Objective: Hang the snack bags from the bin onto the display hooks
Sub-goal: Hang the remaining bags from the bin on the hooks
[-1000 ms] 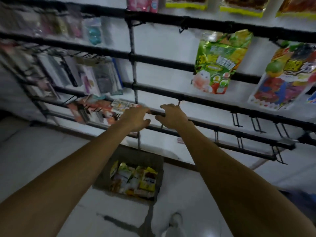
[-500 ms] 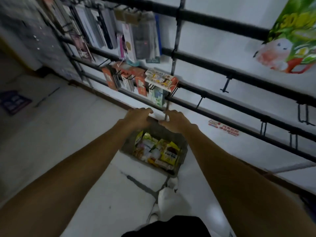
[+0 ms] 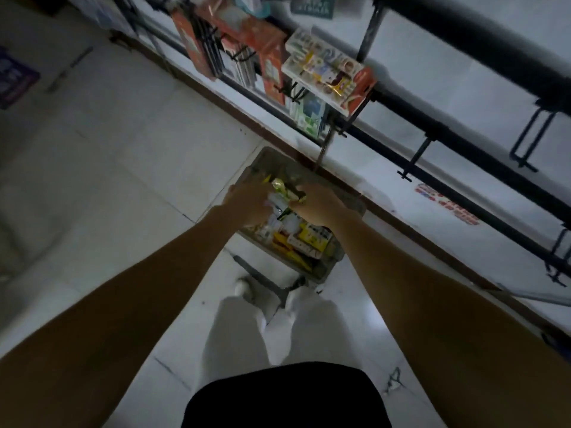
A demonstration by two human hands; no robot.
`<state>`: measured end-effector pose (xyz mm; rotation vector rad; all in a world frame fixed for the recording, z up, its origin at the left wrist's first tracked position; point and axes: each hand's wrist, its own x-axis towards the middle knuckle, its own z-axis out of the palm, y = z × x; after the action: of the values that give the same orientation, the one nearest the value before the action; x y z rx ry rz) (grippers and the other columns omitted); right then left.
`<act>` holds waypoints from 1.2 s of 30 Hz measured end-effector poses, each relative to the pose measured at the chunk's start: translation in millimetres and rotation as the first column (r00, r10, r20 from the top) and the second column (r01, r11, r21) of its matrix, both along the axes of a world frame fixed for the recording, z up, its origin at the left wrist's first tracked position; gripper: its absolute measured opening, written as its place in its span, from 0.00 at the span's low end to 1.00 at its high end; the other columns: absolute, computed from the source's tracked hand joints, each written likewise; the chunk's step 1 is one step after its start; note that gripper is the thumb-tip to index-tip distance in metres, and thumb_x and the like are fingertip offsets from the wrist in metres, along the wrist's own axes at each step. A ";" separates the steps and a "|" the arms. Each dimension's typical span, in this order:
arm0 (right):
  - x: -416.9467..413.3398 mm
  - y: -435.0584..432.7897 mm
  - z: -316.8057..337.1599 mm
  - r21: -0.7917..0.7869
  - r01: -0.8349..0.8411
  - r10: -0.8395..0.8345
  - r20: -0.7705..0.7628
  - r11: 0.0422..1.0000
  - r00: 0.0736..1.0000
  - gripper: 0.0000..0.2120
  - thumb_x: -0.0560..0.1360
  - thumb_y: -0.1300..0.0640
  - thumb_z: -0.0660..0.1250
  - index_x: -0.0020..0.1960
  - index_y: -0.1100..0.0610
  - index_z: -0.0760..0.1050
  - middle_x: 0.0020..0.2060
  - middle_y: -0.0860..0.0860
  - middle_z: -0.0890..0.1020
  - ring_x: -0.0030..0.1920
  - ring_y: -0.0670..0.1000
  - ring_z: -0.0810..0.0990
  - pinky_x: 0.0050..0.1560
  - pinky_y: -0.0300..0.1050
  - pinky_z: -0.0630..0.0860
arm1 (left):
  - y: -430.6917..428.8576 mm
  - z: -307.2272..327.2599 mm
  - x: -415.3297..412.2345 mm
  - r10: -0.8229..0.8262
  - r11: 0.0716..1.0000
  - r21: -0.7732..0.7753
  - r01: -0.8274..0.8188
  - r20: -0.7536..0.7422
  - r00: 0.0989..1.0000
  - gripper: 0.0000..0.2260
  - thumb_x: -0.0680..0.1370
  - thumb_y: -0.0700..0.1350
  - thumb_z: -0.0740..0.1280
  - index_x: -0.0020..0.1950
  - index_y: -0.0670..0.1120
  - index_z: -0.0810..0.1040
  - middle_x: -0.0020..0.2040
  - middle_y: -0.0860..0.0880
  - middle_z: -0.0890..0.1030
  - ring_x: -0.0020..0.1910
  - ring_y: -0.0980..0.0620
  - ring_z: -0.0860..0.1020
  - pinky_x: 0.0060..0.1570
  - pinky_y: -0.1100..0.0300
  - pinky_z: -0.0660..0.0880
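Observation:
A grey bin (image 3: 328, 271) stands on the floor against the wall base, filled with several yellow, green and white snack bags (image 3: 304, 239). Both my hands reach down into it. My right hand (image 3: 319, 205) curls its fingers on the edge of a green-yellow snack bag (image 3: 282, 189) that sticks up between the hands. My left hand (image 3: 248, 202) lies over the bags on the bin's left side, its fingers blurred and hidden among them. Empty black display hooks (image 3: 415, 160) jut from the rails above and to the right.
Orange and white packaged goods (image 3: 327, 72) hang on the rail right above the bin. More double hooks (image 3: 531, 140) stand further right. My white trousers and shoes (image 3: 247, 288) are just before the bin. A pale tiled floor (image 3: 123, 168) spreads to the left.
Both hands dropped from the display rail down into the bin, and my view tilted down toward the floor. The right hand now grips a green-yellow bag.

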<state>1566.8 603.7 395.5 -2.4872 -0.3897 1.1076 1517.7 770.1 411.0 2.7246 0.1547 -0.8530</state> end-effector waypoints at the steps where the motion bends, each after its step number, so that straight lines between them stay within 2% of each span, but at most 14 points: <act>1: 5.7 3.8 -9.3 -0.004 -0.001 0.001 -0.002 1.000 1.000 0.30 0.80 0.43 0.62 0.77 0.56 0.62 0.72 0.58 0.70 0.70 0.60 0.71 0.67 0.56 0.72 | 3.9 -11.6 6.8 -0.008 1.000 -0.009 0.008 -0.003 1.000 0.20 0.81 0.52 0.61 0.72 0.48 0.66 0.64 0.45 0.75 0.57 0.45 0.75 0.51 0.56 0.66; 3: 15.3 11.2 -31.3 -0.001 0.007 -0.007 -0.008 1.000 1.000 0.29 0.80 0.43 0.62 0.76 0.56 0.63 0.71 0.58 0.72 0.68 0.60 0.72 0.66 0.57 0.73 | 11.0 -35.5 18.9 -0.008 0.999 -0.046 0.007 -0.003 1.000 0.19 0.81 0.51 0.61 0.71 0.49 0.67 0.66 0.45 0.75 0.57 0.45 0.75 0.50 0.56 0.69; 6: 25.6 17.9 -79.7 -0.006 0.037 -0.037 0.019 0.999 0.999 0.27 0.80 0.45 0.64 0.75 0.55 0.66 0.68 0.58 0.75 0.67 0.59 0.74 0.65 0.57 0.73 | 20.5 -88.2 37.6 -0.014 0.994 -0.112 0.010 -0.039 0.999 0.20 0.81 0.48 0.62 0.73 0.52 0.66 0.72 0.46 0.70 0.68 0.44 0.70 0.62 0.52 0.69; 8: 27.3 17.8 -118.8 -0.013 0.067 -0.066 0.024 0.998 0.998 0.25 0.79 0.46 0.65 0.73 0.55 0.69 0.64 0.56 0.78 0.63 0.58 0.78 0.60 0.55 0.77 | 24.6 -128.9 47.9 -0.040 0.986 -0.163 0.026 -0.083 0.996 0.22 0.79 0.46 0.63 0.73 0.52 0.67 0.72 0.46 0.70 0.70 0.43 0.69 0.67 0.48 0.67; 11: 23.1 16.0 -185.4 -0.031 0.109 -0.110 -0.022 0.993 0.994 0.27 0.79 0.48 0.66 0.75 0.54 0.66 0.65 0.57 0.77 0.62 0.57 0.78 0.58 0.54 0.78 | 29.3 -197.8 57.9 -0.072 0.967 -0.253 0.042 -0.114 0.991 0.23 0.75 0.47 0.63 0.70 0.53 0.68 0.68 0.45 0.74 0.65 0.41 0.73 0.62 0.44 0.72; 15: 11.5 6.2 -273.5 -0.084 0.167 -0.175 -0.096 0.982 0.980 0.27 0.79 0.47 0.67 0.74 0.55 0.66 0.66 0.56 0.77 0.63 0.57 0.77 0.60 0.57 0.77 | 34.6 -292.2 57.3 -0.178 0.959 -0.251 0.135 -0.158 0.971 0.22 0.75 0.52 0.61 0.69 0.53 0.68 0.64 0.46 0.75 0.60 0.41 0.75 0.58 0.46 0.74; 20: -4.6 -11.5 -373.4 -0.133 0.176 -0.193 -0.133 0.975 0.972 0.28 0.79 0.46 0.65 0.74 0.57 0.66 0.70 0.57 0.72 0.69 0.58 0.71 0.66 0.55 0.71 | 37.5 -401.0 51.0 -0.205 0.955 -0.254 0.151 -0.204 0.957 0.22 0.78 0.47 0.64 0.72 0.52 0.67 0.66 0.45 0.75 0.57 0.44 0.76 0.56 0.50 0.75; 24: -16.5 -26.4 -444.2 -0.145 0.195 -0.220 -0.183 0.970 0.958 0.26 0.79 0.44 0.64 0.71 0.58 0.69 0.66 0.58 0.75 0.65 0.59 0.74 0.62 0.54 0.75 | 29.2 -466.6 52.4 -0.184 0.952 -0.283 0.116 -0.228 0.956 0.18 0.79 0.46 0.64 0.69 0.52 0.69 0.62 0.43 0.77 0.50 0.43 0.79 0.50 0.47 0.77; 26: -20.6 -35.7 -475.0 -0.161 0.185 -0.216 -0.204 0.969 0.955 0.27 0.81 0.46 0.63 0.74 0.58 0.66 0.71 0.58 0.71 0.69 0.60 0.71 0.65 0.53 0.72 | 18.0 -497.1 51.8 -0.158 0.953 -0.293 0.078 -0.257 0.953 0.17 0.80 0.46 0.64 0.69 0.52 0.68 0.64 0.43 0.76 0.52 0.41 0.79 0.51 0.46 0.78; 29: -26.3 -49.6 -515.6 -0.168 0.255 -0.288 -0.218 0.952 0.932 0.28 0.81 0.49 0.63 0.78 0.56 0.61 0.76 0.57 0.64 0.74 0.59 0.66 0.71 0.51 0.67 | -6.3 -536.3 43.6 -0.131 0.937 -0.348 0.021 -0.294 0.947 0.18 0.81 0.44 0.63 0.71 0.49 0.69 0.68 0.44 0.72 0.60 0.42 0.76 0.52 0.53 0.74; 32: -36.0 -59.6 -551.0 -0.169 0.373 -0.405 -0.245 0.912 0.881 0.29 0.81 0.51 0.64 0.78 0.56 0.59 0.78 0.55 0.61 0.76 0.58 0.63 0.73 0.50 0.64 | -33.3 -569.0 35.4 -0.059 0.901 -0.429 -0.069 -0.279 0.959 0.15 0.80 0.44 0.65 0.67 0.47 0.73 0.65 0.44 0.75 0.59 0.45 0.76 0.52 0.56 0.73; 34: -46.5 -64.2 -569.4 -0.165 0.442 -0.471 -0.264 0.882 0.842 0.29 0.81 0.52 0.65 0.78 0.56 0.59 0.77 0.55 0.62 0.74 0.58 0.65 0.72 0.49 0.65 | -51.4 -588.5 33.9 0.047 0.866 -0.466 -0.184 -0.290 0.956 0.13 0.81 0.44 0.65 0.64 0.43 0.75 0.61 0.43 0.76 0.59 0.44 0.75 0.55 0.54 0.73; 36: -57.6 -66.1 -580.4 -0.161 0.487 -0.513 -0.263 0.859 0.817 0.27 0.80 0.53 0.66 0.76 0.57 0.64 0.73 0.56 0.69 0.71 0.58 0.69 0.69 0.49 0.69 | -67.2 -605.2 37.0 0.145 0.823 -0.479 -0.306 -0.344 0.928 0.11 0.81 0.43 0.65 0.62 0.41 0.75 0.55 0.42 0.76 0.55 0.44 0.74 0.57 0.51 0.73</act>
<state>1509.2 537.6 -184.9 -2.2367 0.3949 1.2503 1554.7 702.9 -194.2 2.0117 0.2603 -1.0429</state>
